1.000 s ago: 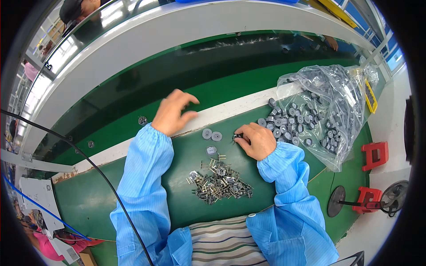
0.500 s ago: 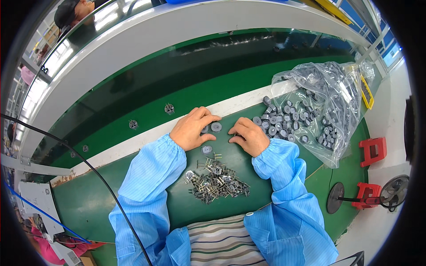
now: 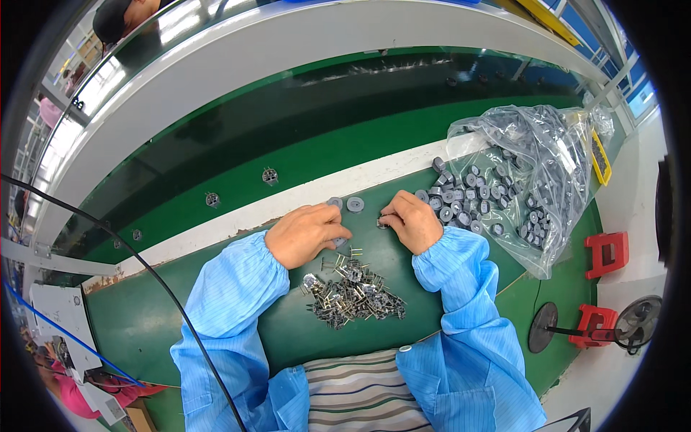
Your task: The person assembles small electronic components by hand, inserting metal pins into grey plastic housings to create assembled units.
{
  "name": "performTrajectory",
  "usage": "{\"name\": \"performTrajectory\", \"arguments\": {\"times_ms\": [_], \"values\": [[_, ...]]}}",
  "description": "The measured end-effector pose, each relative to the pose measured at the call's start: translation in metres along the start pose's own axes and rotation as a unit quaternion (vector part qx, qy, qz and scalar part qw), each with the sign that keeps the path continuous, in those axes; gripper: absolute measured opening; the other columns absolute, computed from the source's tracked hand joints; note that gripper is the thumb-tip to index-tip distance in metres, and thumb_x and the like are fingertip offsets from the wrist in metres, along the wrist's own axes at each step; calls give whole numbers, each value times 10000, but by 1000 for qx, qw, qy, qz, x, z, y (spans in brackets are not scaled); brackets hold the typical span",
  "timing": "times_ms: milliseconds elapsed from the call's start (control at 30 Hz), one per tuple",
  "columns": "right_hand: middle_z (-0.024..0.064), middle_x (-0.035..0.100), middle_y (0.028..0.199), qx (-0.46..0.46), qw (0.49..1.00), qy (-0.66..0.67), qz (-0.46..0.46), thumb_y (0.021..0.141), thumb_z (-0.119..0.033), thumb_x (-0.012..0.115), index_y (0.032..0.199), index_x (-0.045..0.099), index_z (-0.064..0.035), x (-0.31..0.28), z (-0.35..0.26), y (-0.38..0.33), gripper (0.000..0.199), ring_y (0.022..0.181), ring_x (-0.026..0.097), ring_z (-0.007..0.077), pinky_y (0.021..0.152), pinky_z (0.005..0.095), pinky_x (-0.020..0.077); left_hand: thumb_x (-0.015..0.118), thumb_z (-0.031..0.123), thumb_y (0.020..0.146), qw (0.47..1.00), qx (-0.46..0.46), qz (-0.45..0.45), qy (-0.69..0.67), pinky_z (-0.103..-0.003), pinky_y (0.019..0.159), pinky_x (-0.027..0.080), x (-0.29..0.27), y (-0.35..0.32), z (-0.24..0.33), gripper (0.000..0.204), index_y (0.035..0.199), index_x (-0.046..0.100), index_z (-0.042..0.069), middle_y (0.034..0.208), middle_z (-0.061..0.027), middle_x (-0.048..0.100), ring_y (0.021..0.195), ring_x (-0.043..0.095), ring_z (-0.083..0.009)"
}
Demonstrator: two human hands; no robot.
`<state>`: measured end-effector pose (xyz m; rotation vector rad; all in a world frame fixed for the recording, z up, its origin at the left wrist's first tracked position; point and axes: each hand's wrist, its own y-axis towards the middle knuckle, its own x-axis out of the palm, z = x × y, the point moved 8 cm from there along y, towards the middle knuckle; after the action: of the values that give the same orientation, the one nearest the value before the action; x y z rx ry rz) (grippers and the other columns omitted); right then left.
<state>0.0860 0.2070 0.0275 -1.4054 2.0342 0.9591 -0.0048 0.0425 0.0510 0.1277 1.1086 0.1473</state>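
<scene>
My left hand (image 3: pixel 305 235) is low over the green table, its fingers closed on a grey plastic cap (image 3: pixel 340 243) that they mostly cover. Just beyond it lie two round grey caps, one (image 3: pixel 355 205) in full view and another (image 3: pixel 335 202) partly behind the hand. My right hand (image 3: pixel 412 222) pinches a small dark part with metal on it (image 3: pixel 382 224); the fingers hide most of it. A heap of small parts with metal pins (image 3: pixel 356 291) lies between my forearms. To the right, many grey caps (image 3: pixel 461 198) spill from a clear plastic bag (image 3: pixel 533 151).
Past a white ledge (image 3: pixel 237 243) runs a green conveyor belt (image 3: pixel 317 155) carrying a few assembled parts (image 3: pixel 270 176). A black cable (image 3: pixel 144 263) crosses on the left. Red stools (image 3: pixel 606 255) and a fan (image 3: pixel 637 320) stand at right. Another person is at far upper left.
My left hand has drawn back toward me, from beside the two round caps onto the nearer cap. My right hand stays nearly in place, the part in its fingers now showing. Parts on the belt have shifted slightly left.
</scene>
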Motion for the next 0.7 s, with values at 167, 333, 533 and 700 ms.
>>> {"name": "performTrajectory", "arguments": {"times_ms": [167, 333, 533, 700], "values": [[96, 643, 873, -41, 998, -1, -37, 807, -98, 806, 888, 724, -51, 6, -14, -1, 124, 866, 653, 325, 726, 418, 539, 852, 202, 777, 994, -107, 30, -8, -408, 754, 540, 1, -3, -7, 349, 1072, 697, 100, 982, -85, 640, 903, 670, -284], [57, 646, 872, -131, 982, 67, -122, 818, -155, 796, 851, 732, -104, 25, -38, -8, 88, 935, 630, 302, 815, 437, 512, 854, 270, 802, 976, -202, 59, -53, -432, 745, 550, 9, -3, -8, 414, 1129, 671, 94, 922, -85, 635, 855, 678, -317], [1, 653, 865, -51, 991, 117, -27, 822, -137, 813, 838, 714, -115, 16, -29, 4, 103, 861, 594, 237, 804, 385, 418, 880, 305, 781, 979, -159, 74, -105, -402, 699, 537, 23, -3, -13, 389, 1085, 699, 142, 865, -45, 646, 810, 677, -268], [-13, 642, 858, -66, 996, 59, 8, 795, -125, 827, 835, 697, -121, 24, -31, 3, 136, 898, 589, 222, 814, 384, 386, 903, 287, 750, 970, -196, 85, -119, -385, 667, 531, 26, -2, -17, 353, 1014, 721, 138, 811, -2, 635, 770, 661, -223]]}}
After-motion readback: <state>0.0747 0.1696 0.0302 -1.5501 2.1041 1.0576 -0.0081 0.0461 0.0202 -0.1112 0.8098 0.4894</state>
